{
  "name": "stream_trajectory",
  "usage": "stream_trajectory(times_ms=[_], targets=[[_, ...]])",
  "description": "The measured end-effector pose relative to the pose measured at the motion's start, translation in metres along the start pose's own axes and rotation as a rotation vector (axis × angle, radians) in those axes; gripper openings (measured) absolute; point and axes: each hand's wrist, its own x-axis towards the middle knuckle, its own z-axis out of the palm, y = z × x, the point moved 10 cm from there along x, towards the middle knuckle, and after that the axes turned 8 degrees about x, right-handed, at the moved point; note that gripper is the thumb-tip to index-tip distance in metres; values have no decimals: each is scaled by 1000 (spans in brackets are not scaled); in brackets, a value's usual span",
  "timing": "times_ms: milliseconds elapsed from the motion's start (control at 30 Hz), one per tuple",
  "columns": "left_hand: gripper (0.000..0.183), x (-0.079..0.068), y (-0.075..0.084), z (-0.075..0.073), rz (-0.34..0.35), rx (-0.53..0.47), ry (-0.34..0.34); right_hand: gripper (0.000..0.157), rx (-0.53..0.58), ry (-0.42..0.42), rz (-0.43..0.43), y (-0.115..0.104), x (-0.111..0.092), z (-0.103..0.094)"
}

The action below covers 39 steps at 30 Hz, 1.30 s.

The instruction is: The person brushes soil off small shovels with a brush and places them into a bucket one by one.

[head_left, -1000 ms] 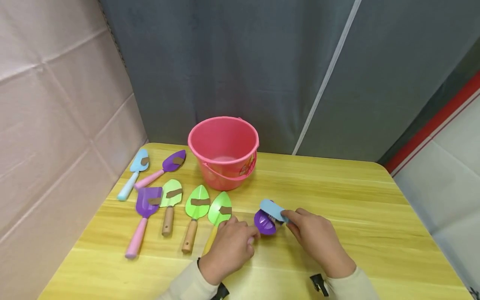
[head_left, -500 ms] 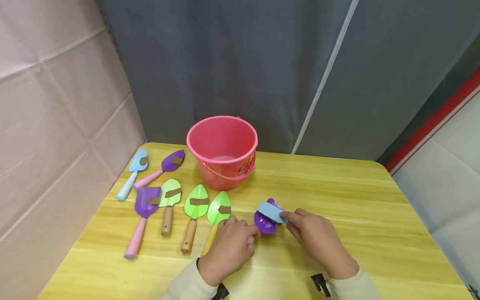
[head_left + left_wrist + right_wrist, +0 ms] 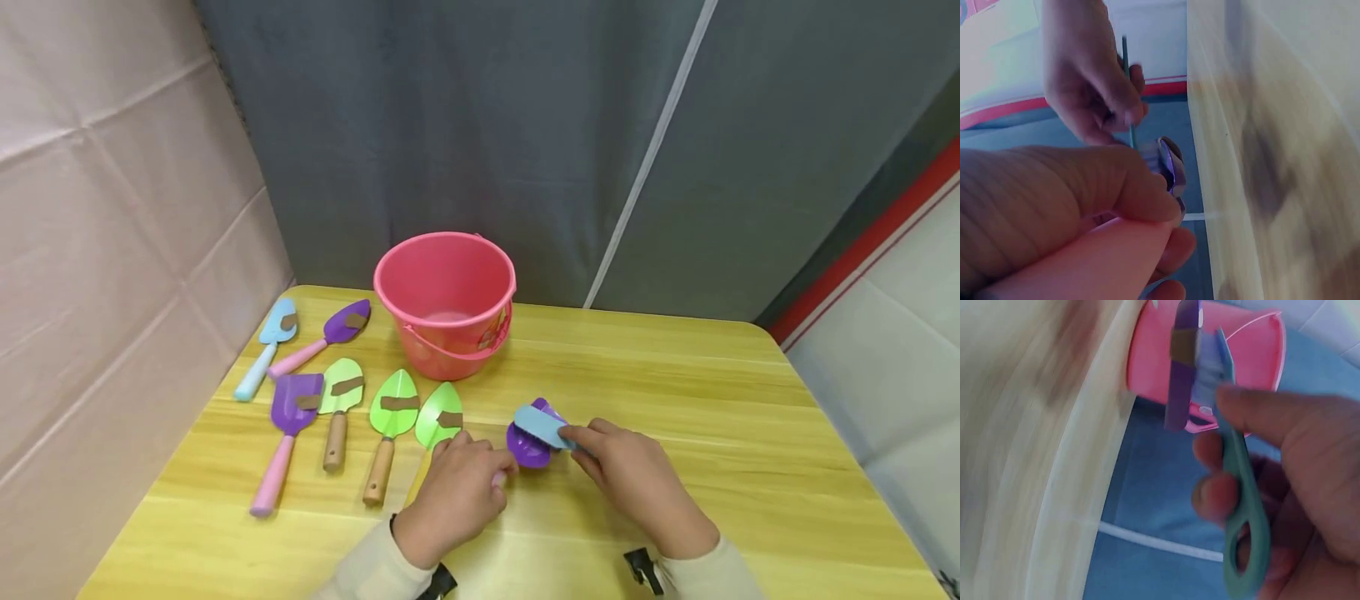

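Note:
My left hand [image 3: 459,493] grips the pink handle [image 3: 1088,262] of a small trowel in the left wrist view. Its purple blade [image 3: 528,451] is held low over the table, right of that hand. With my right hand [image 3: 636,477] I hold a light blue brush [image 3: 538,425] by its handle. In the right wrist view its pale bristles [image 3: 1209,372] touch the blade, beside a brown patch [image 3: 1183,345] on the purple surface. The brush back covers much of the blade in the head view, and my left fingers hide the trowel's handle there.
A pink bucket [image 3: 446,329] stands at the back middle. Trowels lie to the left: light blue [image 3: 277,323], purple [image 3: 347,323], a square purple one [image 3: 295,402], and several green ones [image 3: 393,404]. Brown patches mark their blades. Grey curtain [image 3: 487,150] hangs behind the table.
My right hand has drawn the brush slightly left and down over the purple blade, uncovering more of its upper tip. The left hand stays nearly still.

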Motion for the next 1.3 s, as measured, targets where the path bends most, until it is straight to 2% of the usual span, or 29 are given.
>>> stream_trajectory(times_ms=[133,233,300,433,500,567,633,700,800,933,1000,1067,1167,1233,1300], targets=[[26,-2,0,5,-3,-5,-21,31,-71,119,100,12,1,-11],[24,-3,-3,4,-10,10,-6,32,-54,181,107,13,-1,-21],[23,-2,-4,1,-15,16,8,33,1,149,61,8,0,-20],[23,-1,-5,-4,-9,-1,28,30,69,16,-60,-7,0,-6],[23,-1,-5,-6,-5,-11,34,29,50,-9,-59,-8,0,0],[25,-1,-5,-6,-8,-17,34,28,-12,12,-7,-3,0,-1],[25,-2,-5,-5,-13,-19,28,31,-66,69,63,6,0,-6],[25,-2,-5,-5,-19,-18,24,32,-87,106,116,12,-1,-12],[25,-2,-5,-5,-19,-20,19,33,-48,111,86,8,-1,-14],[24,-2,-5,-6,-14,-23,26,31,12,-1,-18,-7,2,0],[25,-1,-4,-5,-14,-24,24,30,12,-28,-15,-8,3,5],[25,-1,-4,-5,-14,-25,26,30,-28,4,36,-3,4,3],[26,-2,-4,-5,-16,-23,27,31,-78,101,132,8,2,-8],[26,-2,-4,-6,-15,-20,31,32,-75,131,131,8,2,-11],[25,-2,-4,-6,-12,-16,33,33,-38,103,70,2,3,-8]])
